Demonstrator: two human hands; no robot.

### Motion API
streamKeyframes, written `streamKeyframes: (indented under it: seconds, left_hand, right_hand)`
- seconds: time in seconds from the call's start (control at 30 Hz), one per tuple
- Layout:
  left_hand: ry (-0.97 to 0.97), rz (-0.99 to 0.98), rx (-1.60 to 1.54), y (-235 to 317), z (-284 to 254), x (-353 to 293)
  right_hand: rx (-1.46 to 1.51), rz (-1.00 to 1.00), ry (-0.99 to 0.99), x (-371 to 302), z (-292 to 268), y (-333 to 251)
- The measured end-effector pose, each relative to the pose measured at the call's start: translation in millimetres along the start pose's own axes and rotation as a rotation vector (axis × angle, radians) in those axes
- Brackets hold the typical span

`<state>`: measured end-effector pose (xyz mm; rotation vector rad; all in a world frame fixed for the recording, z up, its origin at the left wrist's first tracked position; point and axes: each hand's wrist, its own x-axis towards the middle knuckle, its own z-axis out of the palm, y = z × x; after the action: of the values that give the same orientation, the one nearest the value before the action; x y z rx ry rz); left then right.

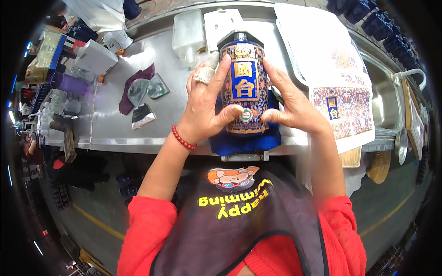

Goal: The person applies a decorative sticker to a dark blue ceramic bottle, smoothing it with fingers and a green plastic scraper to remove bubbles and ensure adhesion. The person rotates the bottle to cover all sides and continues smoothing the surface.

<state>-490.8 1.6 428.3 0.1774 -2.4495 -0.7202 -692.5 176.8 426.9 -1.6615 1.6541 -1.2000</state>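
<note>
Head view: fingers flank bottle near counter edge.

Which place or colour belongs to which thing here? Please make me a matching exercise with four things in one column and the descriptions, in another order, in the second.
Things:
1. bottle
2. bracelet
3. tap
4. apron

Descriptions:
A. white and curved, beside the sink
B. dark, with a cartoon figure
C. red and beaded
D. between the left hand and the right hand

Right pairs: 1-D, 2-C, 3-A, 4-B
</note>
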Motion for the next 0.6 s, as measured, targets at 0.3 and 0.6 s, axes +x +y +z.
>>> streamKeyframes:
  seconds: [0.3,0.6]
  left_hand:
    - [-0.077,0.022,0.046,-3,-7,3]
    - [-0.069,-0.029,0.047,-2,-11,15]
  right_hand:
    - [-0.055,0.042,-0.057,-4,-4,-6]
    - [-0.055,0.050,0.025,10,-9,-8]
